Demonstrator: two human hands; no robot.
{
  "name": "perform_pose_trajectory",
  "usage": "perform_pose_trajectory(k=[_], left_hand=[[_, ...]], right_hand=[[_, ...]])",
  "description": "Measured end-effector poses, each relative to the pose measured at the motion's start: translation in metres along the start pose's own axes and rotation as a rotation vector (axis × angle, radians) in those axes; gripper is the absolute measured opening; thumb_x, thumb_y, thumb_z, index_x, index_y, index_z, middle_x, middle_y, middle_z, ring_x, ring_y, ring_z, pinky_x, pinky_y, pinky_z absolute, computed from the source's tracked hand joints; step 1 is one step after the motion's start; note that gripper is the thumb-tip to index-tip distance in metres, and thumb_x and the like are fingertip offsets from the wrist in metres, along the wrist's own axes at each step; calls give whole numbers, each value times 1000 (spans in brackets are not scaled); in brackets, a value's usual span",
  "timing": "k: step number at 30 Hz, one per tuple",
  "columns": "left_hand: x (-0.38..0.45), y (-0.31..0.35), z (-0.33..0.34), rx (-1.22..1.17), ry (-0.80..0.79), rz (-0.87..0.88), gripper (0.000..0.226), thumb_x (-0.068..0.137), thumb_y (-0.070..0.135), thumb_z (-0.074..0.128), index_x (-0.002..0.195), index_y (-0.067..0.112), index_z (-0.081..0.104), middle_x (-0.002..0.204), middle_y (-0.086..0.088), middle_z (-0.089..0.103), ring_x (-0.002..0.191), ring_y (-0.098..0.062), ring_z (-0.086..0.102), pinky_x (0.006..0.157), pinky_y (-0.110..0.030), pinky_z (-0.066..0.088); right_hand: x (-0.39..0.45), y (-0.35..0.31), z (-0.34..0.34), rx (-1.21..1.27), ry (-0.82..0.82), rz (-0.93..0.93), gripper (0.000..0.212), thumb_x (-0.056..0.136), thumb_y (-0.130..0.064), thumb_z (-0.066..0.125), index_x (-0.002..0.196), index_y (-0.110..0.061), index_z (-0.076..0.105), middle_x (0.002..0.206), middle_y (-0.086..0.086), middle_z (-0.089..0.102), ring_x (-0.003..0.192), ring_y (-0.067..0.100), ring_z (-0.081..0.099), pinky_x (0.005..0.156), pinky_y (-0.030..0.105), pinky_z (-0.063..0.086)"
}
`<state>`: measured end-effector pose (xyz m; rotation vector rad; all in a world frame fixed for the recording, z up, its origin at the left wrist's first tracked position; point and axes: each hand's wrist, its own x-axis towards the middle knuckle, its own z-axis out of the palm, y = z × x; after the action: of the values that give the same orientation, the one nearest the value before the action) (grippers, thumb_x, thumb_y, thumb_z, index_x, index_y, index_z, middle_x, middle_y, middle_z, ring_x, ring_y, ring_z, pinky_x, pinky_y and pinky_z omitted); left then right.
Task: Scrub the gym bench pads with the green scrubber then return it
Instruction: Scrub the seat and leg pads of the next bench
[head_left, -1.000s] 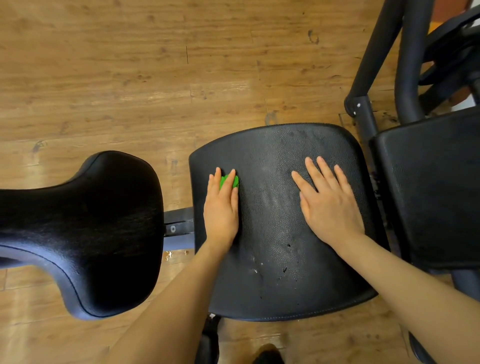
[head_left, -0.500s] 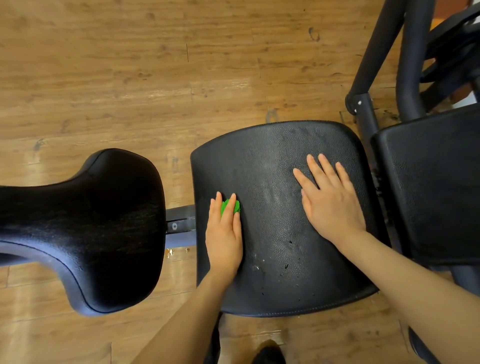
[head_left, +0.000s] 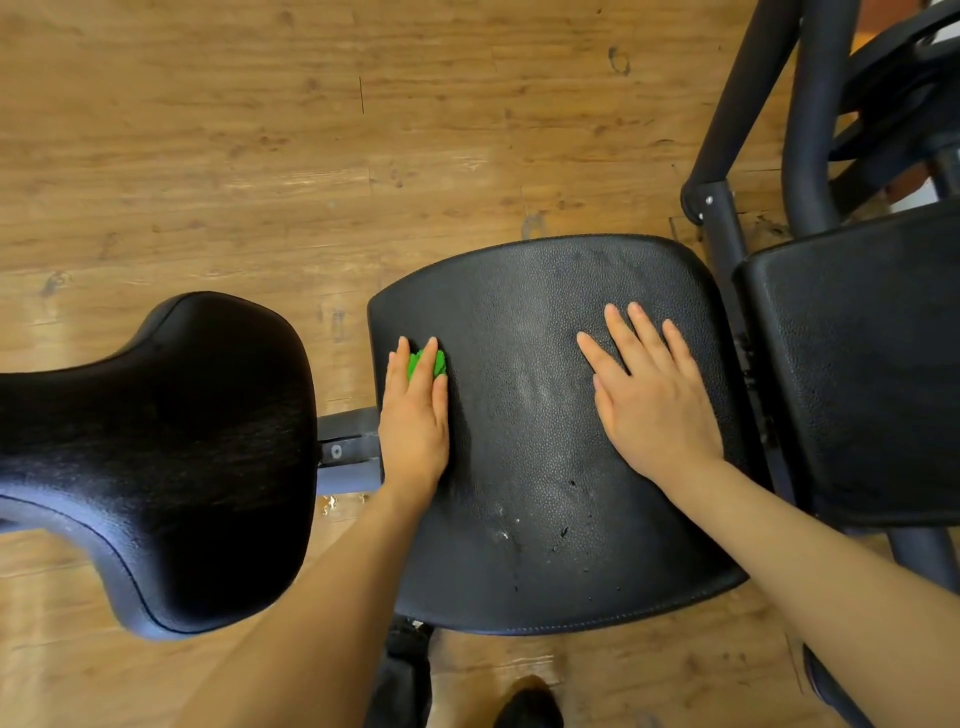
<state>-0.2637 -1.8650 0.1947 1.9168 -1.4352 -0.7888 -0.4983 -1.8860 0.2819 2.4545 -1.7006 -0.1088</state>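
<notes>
The green scrubber (head_left: 415, 364) lies near the left edge of the middle black bench pad (head_left: 530, 493). My left hand (head_left: 415, 431) presses down on it with straight fingers, so only bits of green show between them. My right hand (head_left: 654, 405) rests flat on the right half of the same pad, fingers spread. Pale smears and small specks mark the pad's centre and near side.
A glossy black curved pad (head_left: 182, 441) sits to the left, joined by a metal bar (head_left: 348, 452). Another black pad (head_left: 857, 389) adjoins on the right. Dark frame tubes (head_left: 727, 104) rise at the back right. Wooden floor (head_left: 260, 156) lies all around, with my shoe (head_left: 527, 706) below.
My left hand slid the scrubber toward me along the pad's left side, then pushed it away again and slightly leftward. My right hand stayed flat in place.
</notes>
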Motion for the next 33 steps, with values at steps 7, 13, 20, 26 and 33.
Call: perform_pose_trajectory(k=[7,13,20,26,33], left_hand=[[-42,-4,-1,18,-20,8,45,103,32,35,146,21,42,159,-6,24,148,-21,18,113,-10,6],[-44,-9,-7,16,-91,37,48,101,33,32,148,23,38,160,-6,20,149,-21,14,115,-16,7],[12,-17,-15,47,-112,10,47,105,28,34,152,26,27,162,-7,14,150,-24,10,117,-31,16],[4,-17,-10,-3,-65,-30,47,105,27,33,152,25,29,162,-7,13,150,-23,9,115,-27,14],[-39,-28,-12,31,-94,-69,49,102,37,26,151,30,29,163,0,12,150,-16,9,119,-29,13]], right_hand=[[0,1,0,4,-4,6,51,95,-26,35,142,-16,50,153,17,38,144,34,30,118,51,21],[1,0,0,4,-3,-4,48,96,-23,40,142,-16,50,153,17,38,144,34,30,118,51,22],[0,1,3,10,14,4,49,96,-25,38,142,-16,50,152,17,39,144,35,30,117,52,22],[0,0,1,21,21,-2,47,96,-23,40,142,-15,50,152,17,39,144,35,30,117,52,23],[0,0,0,5,13,-2,51,95,-26,35,142,-15,50,152,17,39,144,35,30,117,52,23]])
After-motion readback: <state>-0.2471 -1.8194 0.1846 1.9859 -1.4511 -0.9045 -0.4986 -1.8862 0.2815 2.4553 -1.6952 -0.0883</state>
